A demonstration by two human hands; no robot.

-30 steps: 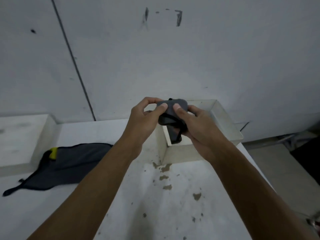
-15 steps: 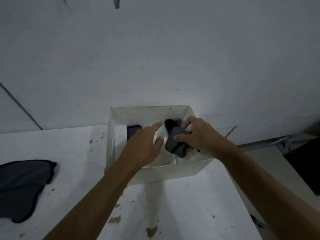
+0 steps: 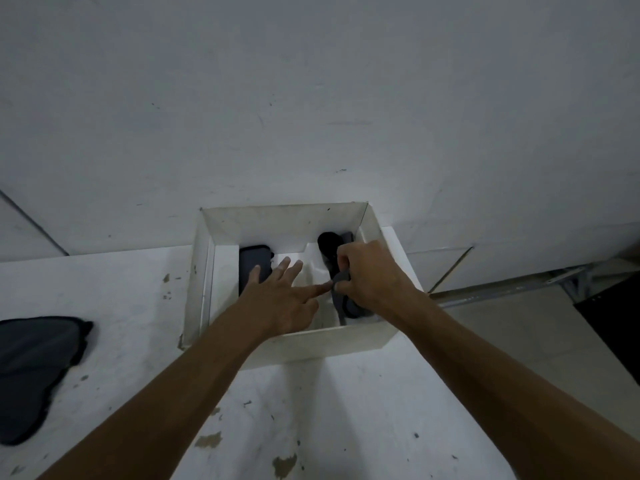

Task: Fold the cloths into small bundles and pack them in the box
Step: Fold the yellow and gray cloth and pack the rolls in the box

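R grip (image 3: 372, 271) clamped on grey cloth bundle (image 3: 346, 301), pressing it down inside box at 3 o'clock side; L grip (image 3: 280, 292) open, fingers spread flat over box floor, index tip touching bundle. Bench (image 3: 311, 410): white, chipped paint spots. Box (image 3: 287, 220): white, open top, at bench's 12 o'clock edge against wall. Unfolded dark cloth (image 3: 31, 372) lies flat at 9 o'clock, well apart from box. Folded navy bundle (image 3: 254, 268) in box at 10 o'clock corner. Black bundle (image 3: 329, 245) at 1 o'clock, just beyond R grip.
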